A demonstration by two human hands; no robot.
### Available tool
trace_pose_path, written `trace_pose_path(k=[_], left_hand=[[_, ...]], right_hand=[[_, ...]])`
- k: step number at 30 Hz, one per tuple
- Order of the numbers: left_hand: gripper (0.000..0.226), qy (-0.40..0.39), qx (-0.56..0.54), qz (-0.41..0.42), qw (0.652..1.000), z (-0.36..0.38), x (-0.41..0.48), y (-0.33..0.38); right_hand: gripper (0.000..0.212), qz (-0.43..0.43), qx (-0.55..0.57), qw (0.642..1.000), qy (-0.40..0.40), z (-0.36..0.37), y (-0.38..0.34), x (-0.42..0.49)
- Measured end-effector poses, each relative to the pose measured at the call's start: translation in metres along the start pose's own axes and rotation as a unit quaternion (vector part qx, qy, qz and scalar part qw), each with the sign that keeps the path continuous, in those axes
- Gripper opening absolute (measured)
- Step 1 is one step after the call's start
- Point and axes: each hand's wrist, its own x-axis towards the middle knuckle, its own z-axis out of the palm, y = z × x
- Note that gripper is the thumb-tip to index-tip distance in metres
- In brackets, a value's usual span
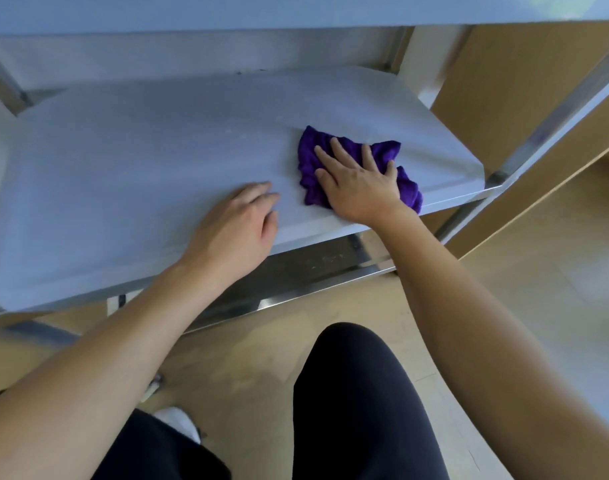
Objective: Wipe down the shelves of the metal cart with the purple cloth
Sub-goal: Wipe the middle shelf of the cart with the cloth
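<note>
The purple cloth (311, 157) lies bunched on the right part of the metal cart's middle shelf (123, 161). My right hand (356, 183) presses flat on the cloth, fingers spread and straight. Just left of the cloth, my left hand (240, 220) rests on the shelf near its front edge, fingers loosely bent and holding nothing. The top shelf (261, 12) overhangs the upper part of the view. A lower shelf (296, 268) shows beneath the front edge.
The cart's steel posts stand at the right (504, 174) and back left (5, 84). A brown cardboard box (524, 81) sits right of the cart. My knees in dark trousers (362, 393) are over the light floor below.
</note>
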Motion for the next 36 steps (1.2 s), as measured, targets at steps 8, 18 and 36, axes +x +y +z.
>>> trace_pose_path(k=[8, 18, 36], left_hand=[[0.043, -0.017, 0.078, -0.055, 0.995, -0.019, -0.051, -0.035], [0.048, -0.008, 0.096, -0.097, 0.991, -0.03, -0.065, -0.035], [0.066, -0.023, 0.197, -0.136, 0.971, -0.03, -0.094, -0.044]], right_hand=[[0.054, 0.002, 0.017, 1.0, -0.003, 0.0, -0.019, -0.008], [0.051, -0.144, 0.023, 0.989, -0.01, 0.011, -0.11, -0.025], [0.048, -0.204, 0.051, 0.978, -0.013, 0.014, -0.15, -0.016]])
